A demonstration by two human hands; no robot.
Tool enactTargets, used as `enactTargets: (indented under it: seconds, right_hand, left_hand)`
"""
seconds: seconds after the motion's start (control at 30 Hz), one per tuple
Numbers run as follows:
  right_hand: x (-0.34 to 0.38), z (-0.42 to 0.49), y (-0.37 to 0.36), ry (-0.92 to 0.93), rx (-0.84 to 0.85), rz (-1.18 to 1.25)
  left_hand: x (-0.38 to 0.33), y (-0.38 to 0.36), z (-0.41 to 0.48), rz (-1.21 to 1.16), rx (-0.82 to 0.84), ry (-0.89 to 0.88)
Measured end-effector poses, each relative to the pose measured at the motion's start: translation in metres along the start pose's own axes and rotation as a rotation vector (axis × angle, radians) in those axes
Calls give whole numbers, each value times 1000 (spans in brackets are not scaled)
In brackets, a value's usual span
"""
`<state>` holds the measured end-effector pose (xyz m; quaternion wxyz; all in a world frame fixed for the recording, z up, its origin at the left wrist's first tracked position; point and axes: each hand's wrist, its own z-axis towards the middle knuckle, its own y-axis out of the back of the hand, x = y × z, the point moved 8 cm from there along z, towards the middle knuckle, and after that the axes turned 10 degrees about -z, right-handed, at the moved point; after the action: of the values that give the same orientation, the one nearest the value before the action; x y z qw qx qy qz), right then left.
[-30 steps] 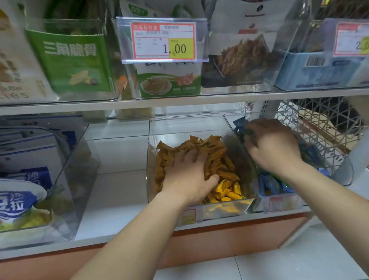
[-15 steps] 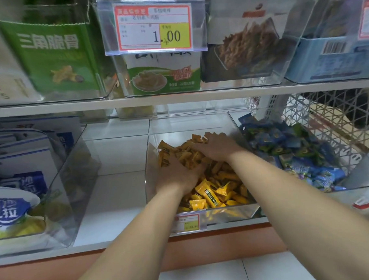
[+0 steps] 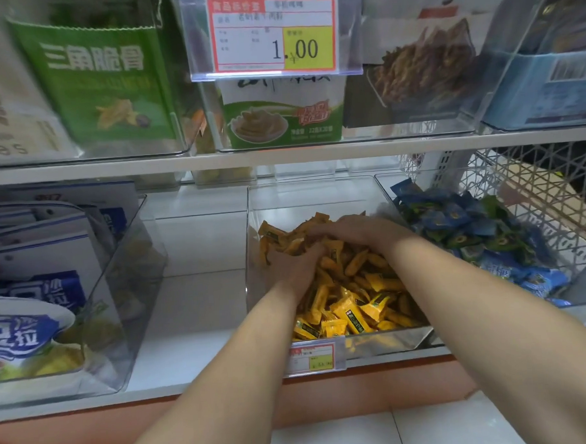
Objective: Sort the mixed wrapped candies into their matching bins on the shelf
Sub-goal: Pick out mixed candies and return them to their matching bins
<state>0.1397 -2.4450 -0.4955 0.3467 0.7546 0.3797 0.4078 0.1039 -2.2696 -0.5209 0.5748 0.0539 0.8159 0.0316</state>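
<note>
Fingers (image 3: 325, 231) of two hands (image 3: 295, 268) (image 3: 364, 232) among yellow candies (image 3: 356, 308)

Lower shelf (image 3: 201, 303), centre frame: the centre bin (image 3: 384, 343) stands at the shelf's front edge and holds wrapped candies (image 3: 355, 306). Both hands lie on the pile inside it. The left hand (image 3: 297, 265) is nearer the front and the right hand (image 3: 359, 230) just behind, with their fingers meeting among the candies. A small price tag (image 3: 312, 357) hangs on the bin's front wall. The right bin (image 3: 580, 296) stands just beside it and holds further candies (image 3: 469, 224), with a wire mesh panel (image 3: 535, 184) behind and to its right. The left bin (image 3: 127, 296), well apart at left frame, holds snack bags (image 3: 30, 300). The upper shelf (image 3: 282, 158) carries bins of snack packs (image 3: 283, 118), and a large price tag (image 3: 273, 34) sits at top centre.
</note>
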Motion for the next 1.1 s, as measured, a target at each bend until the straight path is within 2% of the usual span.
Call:
enactTargets:
  seconds: [0.23,0.33,0.43,0.53,0.67,0.8,0.9,1.1]
  right_hand:
    - [-5,0,-10,-9,83,393]
    - [13,-7,-12,69,116,582]
    - [27,-16,-6,161,155,659]
    - [30,-27,7,190,209,779]
    - [18,-39,24,179,201,882]
    - [2,-50,33,210,125,774]
    - [-1,-61,33,274,128,662]
    - [5,-78,55,367,-139,353]
  left_hand:
    - [-3,-12,-5,-286,131,48]
    - [-9,-15,-6,-412,150,38]
    - [-20,-15,-9,-571,177,8]
    - [-29,-13,-10,-599,192,7]
    - [-42,-16,-18,-672,349,57]
    - [-51,-11,-22,-767,479,83]
    - [-54,-3,-23,-691,450,22]
    - [-60,6,-43,-80,370,-276]
